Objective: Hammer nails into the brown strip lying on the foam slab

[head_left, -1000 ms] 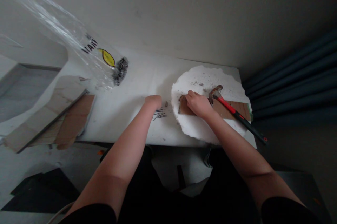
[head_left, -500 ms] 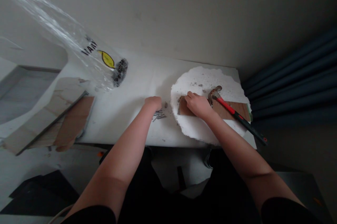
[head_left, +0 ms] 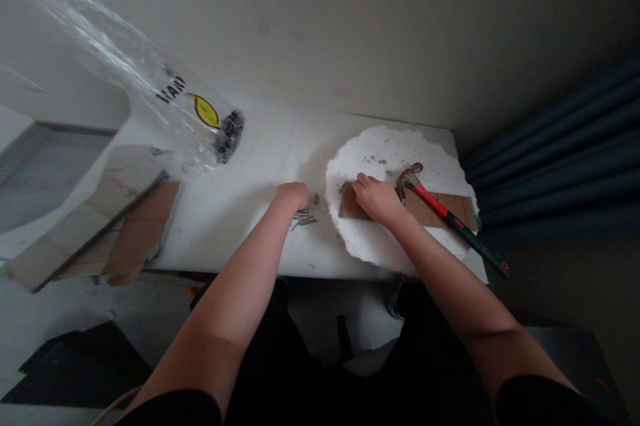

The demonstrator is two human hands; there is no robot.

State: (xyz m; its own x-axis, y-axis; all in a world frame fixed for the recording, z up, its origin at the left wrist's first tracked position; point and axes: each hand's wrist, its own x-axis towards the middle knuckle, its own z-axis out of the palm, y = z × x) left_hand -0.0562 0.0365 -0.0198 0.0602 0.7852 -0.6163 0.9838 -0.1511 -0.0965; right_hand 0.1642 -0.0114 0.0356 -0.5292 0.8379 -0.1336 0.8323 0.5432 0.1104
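My left hand (head_left: 292,195) is closed just above the white tabletop, its fingertips turned away from view. Beside it lies a small heap of thin nails (head_left: 303,217); whether any is in the hand cannot be seen. My right hand (head_left: 373,198) rests over the left part of a brown wooden board (head_left: 437,206), fingers pinched together near its upper edge. What those fingers hold, if anything, is hidden. A claw hammer (head_left: 440,207) with a red and black handle lies across the board, its head right beside my right hand.
Under the board is a ragged-edged white sheet (head_left: 385,146) with grey crumbs. Clear plastic wrap (head_left: 190,106) with a yellow mark lies at the left back. Broken board pieces (head_left: 143,229) overhang the table's left front. Dark curtains (head_left: 560,153) hang at right.
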